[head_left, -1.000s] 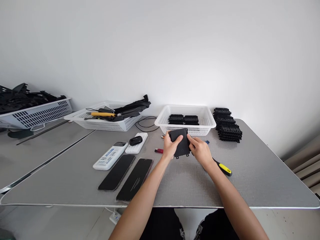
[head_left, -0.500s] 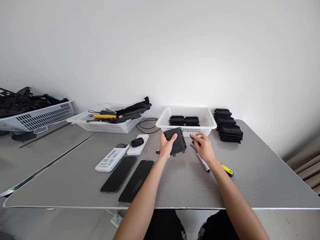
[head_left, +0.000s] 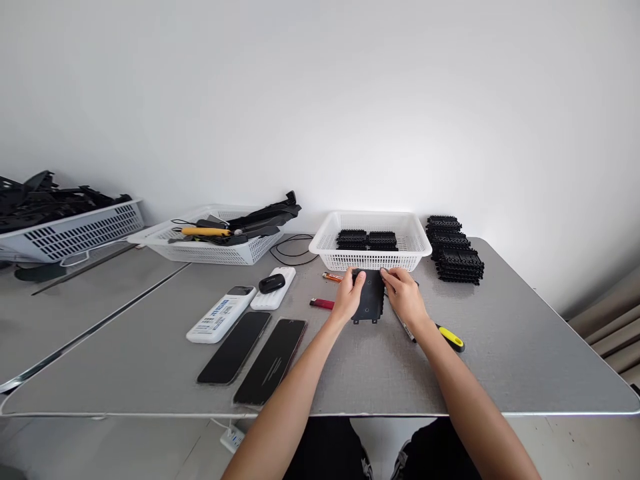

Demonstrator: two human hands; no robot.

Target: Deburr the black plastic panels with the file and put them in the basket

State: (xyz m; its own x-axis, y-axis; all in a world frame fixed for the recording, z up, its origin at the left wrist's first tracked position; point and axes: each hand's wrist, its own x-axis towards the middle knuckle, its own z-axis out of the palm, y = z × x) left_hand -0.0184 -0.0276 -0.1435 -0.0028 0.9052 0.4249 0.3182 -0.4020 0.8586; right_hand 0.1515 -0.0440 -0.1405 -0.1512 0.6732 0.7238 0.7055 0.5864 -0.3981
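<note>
My left hand (head_left: 349, 293) grips a flat black plastic panel (head_left: 369, 300) by its left edge, thumb on top. Small tabs run along the panel's right and lower edges, and two small round marks show on its face. At the upper right corner of the panel my right hand (head_left: 404, 292) is closed in a pinch; what lies between its fingertips is too small to tell. Under the right hand lies a white marker pen (head_left: 407, 328), partly covered. A yellow-and-black handle (head_left: 451, 339) sticks out beside the right forearm.
Behind my hands stands a white basket (head_left: 320, 248) with black panels. Stacked black panels (head_left: 457, 265) are at its right. Two phones (head_left: 235, 348), a power bank (head_left: 220, 317), a red utility knife (head_left: 321, 303) and an orange item (head_left: 332, 277) lie leftward. Another white basket (head_left: 215, 252) holds tools.
My left hand has moved right with the panel and turned it more upright. The right hand now meets the panel's corner. The red and orange items on the table are more exposed.
</note>
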